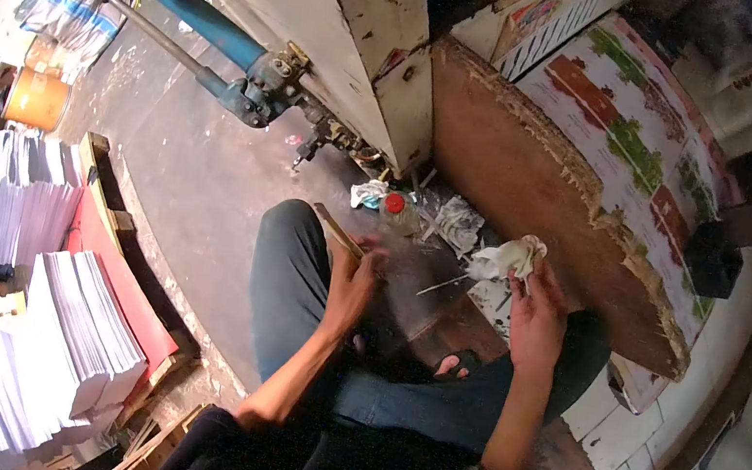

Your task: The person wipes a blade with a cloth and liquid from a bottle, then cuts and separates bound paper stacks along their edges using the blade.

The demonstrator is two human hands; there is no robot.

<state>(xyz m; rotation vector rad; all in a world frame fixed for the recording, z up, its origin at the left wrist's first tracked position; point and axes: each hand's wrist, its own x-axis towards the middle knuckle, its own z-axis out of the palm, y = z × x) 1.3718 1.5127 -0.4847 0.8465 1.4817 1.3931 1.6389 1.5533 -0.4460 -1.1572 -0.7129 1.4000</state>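
Observation:
My left hand [352, 282] is closed around a thin, flat, brownish strip [338, 229], which points up and to the left above my knee. In my right hand [538, 312] is a crumpled whitish cloth [512, 259], pinched between thumb and fingers. Between and beyond the hands stands a clear bottle with a red cap [395, 205]. Crumpled paper [458, 224] and another whitish rag [368, 194] lie on the floor near the bottle. A thin light stick [442, 286] shows between my hands.
Paper stacks [13, 197] stand on pallets at the left, with an orange bucket [38, 99] behind them. A machine with a blue cylinder [208, 24] extends across the upper left. A rough-edged brown board [522, 180] leans at the right.

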